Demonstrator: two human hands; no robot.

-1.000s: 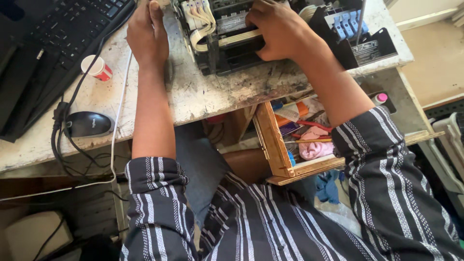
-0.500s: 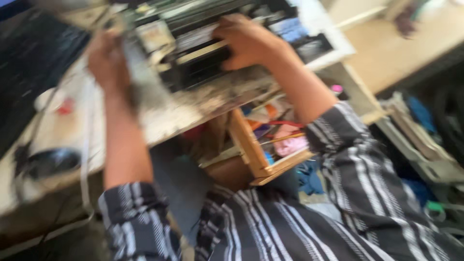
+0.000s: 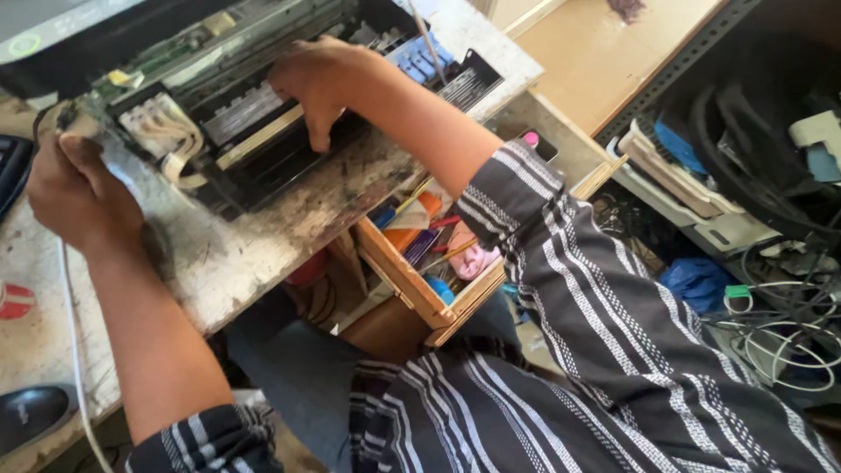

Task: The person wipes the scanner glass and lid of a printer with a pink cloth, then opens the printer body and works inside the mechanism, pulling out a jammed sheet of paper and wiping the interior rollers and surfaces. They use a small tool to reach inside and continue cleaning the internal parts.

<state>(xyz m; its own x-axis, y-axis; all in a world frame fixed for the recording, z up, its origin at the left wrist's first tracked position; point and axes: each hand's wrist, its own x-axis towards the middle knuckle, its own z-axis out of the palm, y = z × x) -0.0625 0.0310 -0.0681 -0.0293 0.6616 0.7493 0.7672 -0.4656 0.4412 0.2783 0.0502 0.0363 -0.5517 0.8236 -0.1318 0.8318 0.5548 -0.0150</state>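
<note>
Change since one second ago: the opened printer (image 3: 263, 114) now lies turned at an angle on the worktop (image 3: 254, 254), its near corner swung toward the left hand; earlier it sat squarer to the bench edge, and the half-second picture is blurred by motion. Both hands have kept their places on it.
Meaning of the change: judged from these pictures, the unit is being turned or repositioned rather than dismantled at this instant; no part appears to have come away.
Left hand (image 3: 74, 193): curled closed around the left end of the printer chassis, beside the bundle of pale ink tubes (image 3: 162, 131); what exactly lies inside the grip cannot be told.
Right hand (image 3: 320, 79): fingers bent and pressed down on the inner frame near the silver rail, thumb hooked over the front edge; a hold on the frame, not a pinch on a small part.
Printer relative to hands: spans the gap between them, held at both ends, resting on the stained worktop.
Surroundings: open wooden drawer (image 3: 412, 280) of pens and small tools below the right forearm; white cable (image 3: 74, 350) along the left arm; black mouse (image 3: 31, 412) at the lower left; tangled cables (image 3: 788, 342) on the floor at right.
</note>
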